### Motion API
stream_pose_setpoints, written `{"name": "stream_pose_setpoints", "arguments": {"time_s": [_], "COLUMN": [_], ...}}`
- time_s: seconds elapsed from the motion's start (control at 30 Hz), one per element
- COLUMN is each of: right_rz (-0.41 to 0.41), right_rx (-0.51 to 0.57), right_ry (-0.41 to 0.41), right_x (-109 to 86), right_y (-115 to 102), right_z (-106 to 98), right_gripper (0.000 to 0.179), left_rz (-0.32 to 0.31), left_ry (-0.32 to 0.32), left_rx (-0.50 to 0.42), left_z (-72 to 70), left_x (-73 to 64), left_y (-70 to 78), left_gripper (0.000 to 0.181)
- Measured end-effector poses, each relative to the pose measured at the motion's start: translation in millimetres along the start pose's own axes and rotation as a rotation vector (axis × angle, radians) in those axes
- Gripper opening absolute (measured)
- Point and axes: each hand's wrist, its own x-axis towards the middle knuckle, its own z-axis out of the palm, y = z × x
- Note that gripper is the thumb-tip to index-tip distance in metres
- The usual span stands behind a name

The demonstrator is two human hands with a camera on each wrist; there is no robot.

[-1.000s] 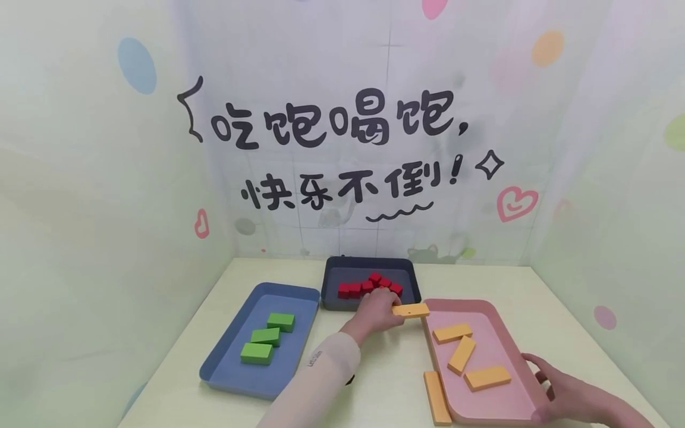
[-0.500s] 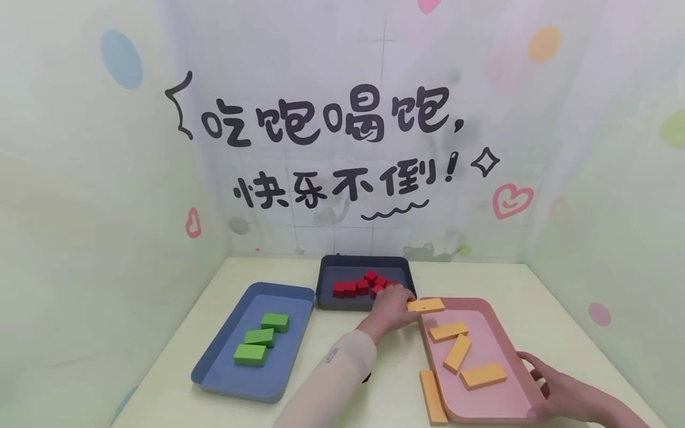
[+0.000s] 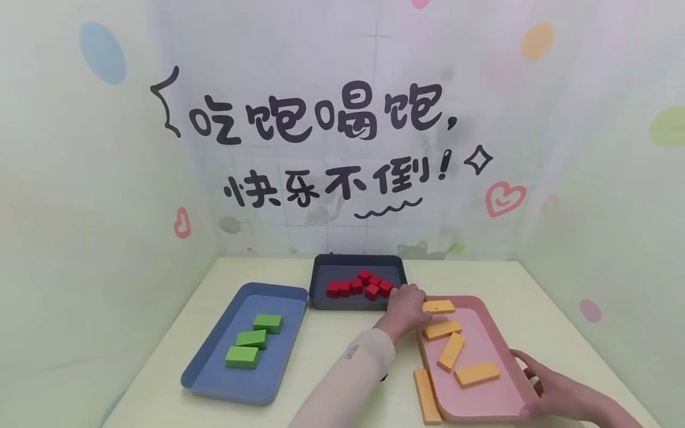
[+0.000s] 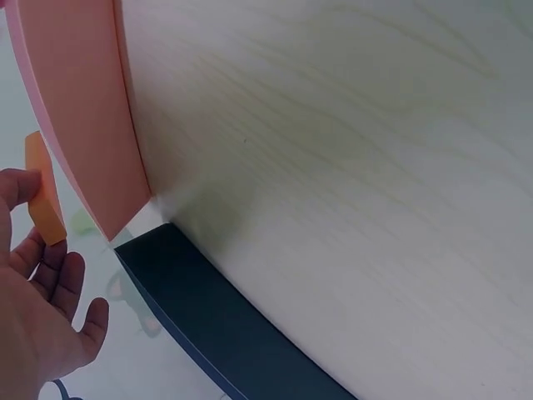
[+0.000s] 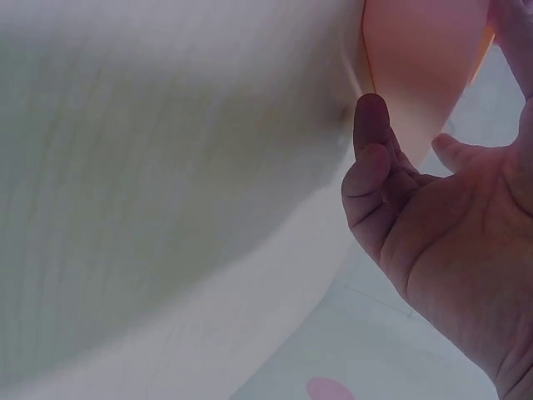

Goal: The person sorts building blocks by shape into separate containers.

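Observation:
My left hand (image 3: 405, 309) pinches a yellow-orange wooden block (image 3: 440, 307) over the far left corner of the pink tray (image 3: 484, 333). In the left wrist view, thumb and fingers hold this block (image 4: 45, 192) beside the tray's wall. Several similar blocks lie inside the tray, one of them a long block (image 3: 476, 374) near the front. Another yellow block (image 3: 427, 396) lies on the table against the tray's left side. My right hand (image 3: 562, 389) holds the tray's near right corner, its other fingers curled in the right wrist view.
At the back stands a dark tray (image 3: 357, 260) with several red cubes (image 3: 356, 286). A blue tray (image 3: 219, 380) at the left holds three green blocks, one green block (image 3: 242, 357) nearest the front. A printed curtain (image 3: 342, 53) encloses the pale table (image 3: 348, 339).
My left hand has carried the yellow block rightward from in front of the dark tray to over the pink tray's far left corner. The right hand keeps its place; the head view has shifted slightly.

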Motion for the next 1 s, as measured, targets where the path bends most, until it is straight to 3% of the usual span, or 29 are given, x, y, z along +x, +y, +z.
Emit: {"name": "stream_pose_setpoints", "arguments": {"time_s": [0.2, 0.43, 0.67, 0.87, 1.0], "right_rz": [0.009, 0.059, 0.063, 0.058, 0.043], "right_rx": [0.008, 0.005, -0.021, 0.006, 0.008], "right_ry": [-0.004, -0.003, 0.014, 0.019, 0.016], "right_x": [1.0, 1.9, 1.7, 2.8, 1.1], "right_y": [2, 0, -5, -8, -6], "right_z": [1, 0, -2, -2, 0], "right_gripper": [0.092, 0.094, 0.094, 0.094, 0.093], "left_rz": [-0.019, 0.000, 0.026, 0.094, 0.124], "left_ry": [-0.035, -0.026, -0.062, -0.029, -0.041], "left_rx": [0.046, 0.120, 0.096, -0.006, -0.073], "left_z": [3.2, 3.3, -6.4, -16.2, -17.9], "left_x": [3.8, 5.9, 1.0, -10.3, -20.3], "left_y": [2.1, -3.1, -13.9, -27.6, -34.6], "left_gripper": [0.032, 0.030, 0.028, 0.027, 0.026]}}
